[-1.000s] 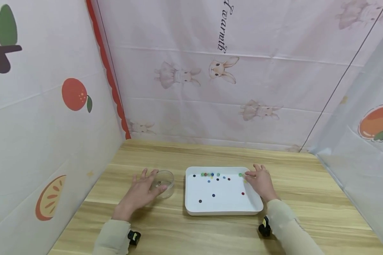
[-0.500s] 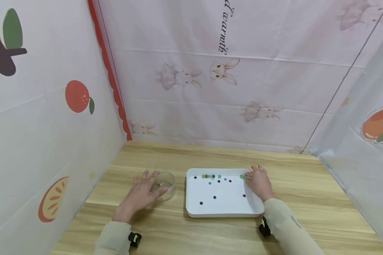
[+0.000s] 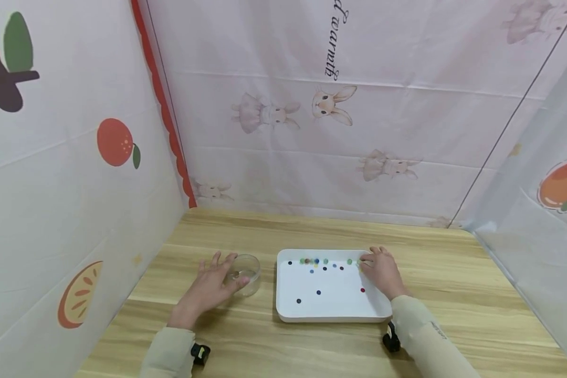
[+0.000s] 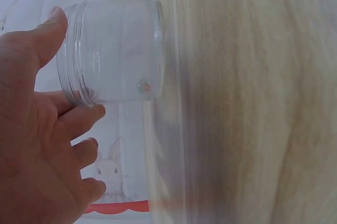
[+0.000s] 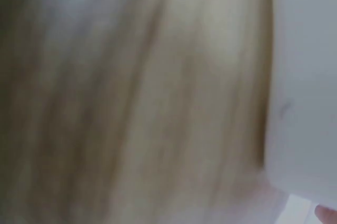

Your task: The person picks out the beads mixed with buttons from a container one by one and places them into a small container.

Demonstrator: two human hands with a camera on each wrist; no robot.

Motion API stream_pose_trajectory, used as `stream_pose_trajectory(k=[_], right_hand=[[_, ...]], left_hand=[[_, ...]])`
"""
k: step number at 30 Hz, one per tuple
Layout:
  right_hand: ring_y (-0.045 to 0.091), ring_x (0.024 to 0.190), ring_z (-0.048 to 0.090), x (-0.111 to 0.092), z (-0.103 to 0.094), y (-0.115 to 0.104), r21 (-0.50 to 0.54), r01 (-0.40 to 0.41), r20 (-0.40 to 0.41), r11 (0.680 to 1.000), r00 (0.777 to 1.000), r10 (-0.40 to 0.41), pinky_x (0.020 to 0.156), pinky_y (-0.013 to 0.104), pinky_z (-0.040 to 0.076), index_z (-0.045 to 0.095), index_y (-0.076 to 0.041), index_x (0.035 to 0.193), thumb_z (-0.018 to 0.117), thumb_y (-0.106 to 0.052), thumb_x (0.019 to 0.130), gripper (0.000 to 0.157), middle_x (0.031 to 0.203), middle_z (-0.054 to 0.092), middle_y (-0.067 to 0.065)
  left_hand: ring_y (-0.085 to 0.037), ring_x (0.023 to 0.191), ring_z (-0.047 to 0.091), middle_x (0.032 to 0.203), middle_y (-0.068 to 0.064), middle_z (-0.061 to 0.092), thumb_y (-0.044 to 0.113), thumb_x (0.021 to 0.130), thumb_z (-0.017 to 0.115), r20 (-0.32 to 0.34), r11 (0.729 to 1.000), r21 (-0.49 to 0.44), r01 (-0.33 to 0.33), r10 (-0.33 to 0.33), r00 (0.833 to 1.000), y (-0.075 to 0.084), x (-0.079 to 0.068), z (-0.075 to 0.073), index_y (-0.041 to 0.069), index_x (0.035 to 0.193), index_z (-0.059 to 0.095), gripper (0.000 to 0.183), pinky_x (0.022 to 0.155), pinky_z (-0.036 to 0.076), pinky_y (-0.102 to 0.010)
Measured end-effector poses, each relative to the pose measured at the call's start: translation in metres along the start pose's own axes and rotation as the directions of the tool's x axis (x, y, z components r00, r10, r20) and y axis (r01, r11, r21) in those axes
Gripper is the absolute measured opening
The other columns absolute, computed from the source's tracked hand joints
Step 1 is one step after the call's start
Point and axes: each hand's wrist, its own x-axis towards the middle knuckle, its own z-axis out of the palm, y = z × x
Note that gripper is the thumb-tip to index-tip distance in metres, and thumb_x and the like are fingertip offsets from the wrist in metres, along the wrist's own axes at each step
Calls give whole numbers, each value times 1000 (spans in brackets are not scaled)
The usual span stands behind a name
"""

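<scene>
My left hand [image 3: 210,286] grips a clear plastic jar [image 4: 116,50] by its threaded rim, thumb on one side and forefinger on the other. A single clear marble [image 4: 144,86] with a coloured core lies near the jar's base. The white tray [image 3: 340,304] stands right of the jar. My right hand [image 3: 381,270] reaches over its back right corner, fingertips right at a pale green marble. I cannot tell whether they pinch it. Just left of them sits another green marble [image 3: 349,261]. Only a fingertip [image 5: 326,214] of this hand shows in the right wrist view.
Several marbles line the tray's back wall, among them a dark blue marble [image 3: 317,261]. Small round beads, such as a red bead [image 3: 363,290] and a black bead [image 3: 298,301], are scattered over the tray floor. The wooden table [image 3: 245,341] meets printed curtains [image 3: 283,173] at the back and sides.
My right fingertips have moved slightly left, farther inside the tray's corner. A green marble now lies apart, left of the fingertips. The left hand keeps its hold on the jar.
</scene>
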Motion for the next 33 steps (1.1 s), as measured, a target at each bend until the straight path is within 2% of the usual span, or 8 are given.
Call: stream_pose_trajectory(k=[9,18,26,33], right_hand=[[53,156,28,2,-2,-5,166,-21,-11,986,1000,23,128,68,21,76,1,123,68,-17,103,29,159,45,32],[43,160,27,1,-9,-7,363,-83,2,928,996,88,131,59,21,75,-4,129,68,-31,104,37,165,44,21],[39,160,29,1,-12,-17,436,-70,-2,897,997,79,131,57,22,75,-8,130,71,-38,102,41,165,46,15],[40,161,27,0,-11,-35,437,-45,12,899,999,44,130,63,22,73,-9,134,69,-41,103,45,168,42,12]], left_hand=[[-48,162,13,167,-20,40,60,103,59,-4,1000,-13,7,-7,1000,-2,1,4,-1,164,31,90,126,2,-76],[-49,162,14,166,-21,40,60,103,59,-9,1000,-8,4,-4,1000,-1,1,4,-1,164,32,90,126,2,-76],[-48,162,11,167,-20,39,61,103,58,3,1000,-16,19,-19,1000,0,1,2,1,165,31,90,126,-1,-75],[-48,162,10,167,-20,38,60,103,58,9,1000,-16,18,-18,1000,1,1,1,1,165,30,89,126,-2,-76]])
